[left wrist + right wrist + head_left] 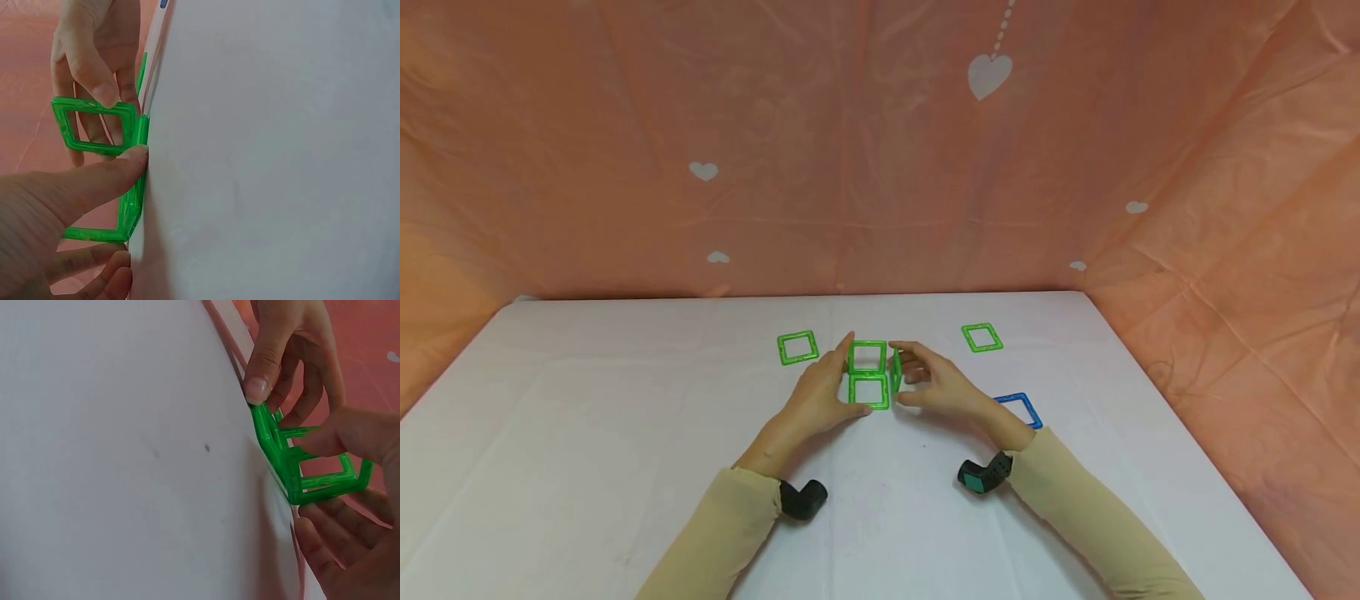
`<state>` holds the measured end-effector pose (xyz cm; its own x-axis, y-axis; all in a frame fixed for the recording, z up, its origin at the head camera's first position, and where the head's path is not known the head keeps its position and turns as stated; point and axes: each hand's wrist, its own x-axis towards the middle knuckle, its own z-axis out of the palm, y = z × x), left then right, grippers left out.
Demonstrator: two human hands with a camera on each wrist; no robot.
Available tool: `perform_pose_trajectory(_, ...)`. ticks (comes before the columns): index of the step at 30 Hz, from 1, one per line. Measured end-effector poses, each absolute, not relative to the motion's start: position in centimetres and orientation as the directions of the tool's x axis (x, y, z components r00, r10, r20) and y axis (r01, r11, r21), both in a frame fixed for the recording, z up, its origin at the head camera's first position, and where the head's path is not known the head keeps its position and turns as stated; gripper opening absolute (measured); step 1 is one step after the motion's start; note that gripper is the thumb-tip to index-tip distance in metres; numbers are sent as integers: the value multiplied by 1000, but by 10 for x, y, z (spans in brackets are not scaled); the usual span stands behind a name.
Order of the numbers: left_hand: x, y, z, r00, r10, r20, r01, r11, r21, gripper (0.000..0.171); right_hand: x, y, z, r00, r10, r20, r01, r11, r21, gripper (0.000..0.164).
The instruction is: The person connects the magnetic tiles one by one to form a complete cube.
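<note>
In the head view, two green square magnetic tiles meet edge to edge, the far tile (869, 342) and the near tile (886, 392). Around their left side, my left hand (820, 390) grips them, its thumb on the near edge and its fingers at the far left. My right hand (943, 385) pinches an upright green tile (896, 371), seen edge-on along the pair's right side. The left wrist view shows that upright tile (94, 148) between the right thumb and fingers. Whether it touches the pair along its whole edge I cannot tell.
A loose green tile (782, 351) lies to the far left of the hands, another green tile (988, 348) to the far right. A blue square tile (1032, 410) lies partly behind the right forearm. Everything rests on a white-covered table (625, 400) with orange cloth (850, 250) behind.
</note>
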<state>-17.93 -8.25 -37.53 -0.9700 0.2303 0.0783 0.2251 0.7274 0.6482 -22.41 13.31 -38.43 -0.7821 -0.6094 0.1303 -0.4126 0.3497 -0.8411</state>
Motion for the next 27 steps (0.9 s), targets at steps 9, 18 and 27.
perform_pose_trajectory(9,-180,-82,-377,-971,224,89,227,722,654,106,-221,132,-388,-775,-612,160,-431,326,-841,75)
perform_pose_trajectory(18,-178,-82,-377,-971,214,109,234,736,636,105,-218,132,-388,-754,-632,177,-475,341,-811,76)
perform_pose_trajectory(27,-179,-80,-378,-969,208,132,244,739,629,104,-217,135,-385,-764,-630,142,-421,319,-849,67)
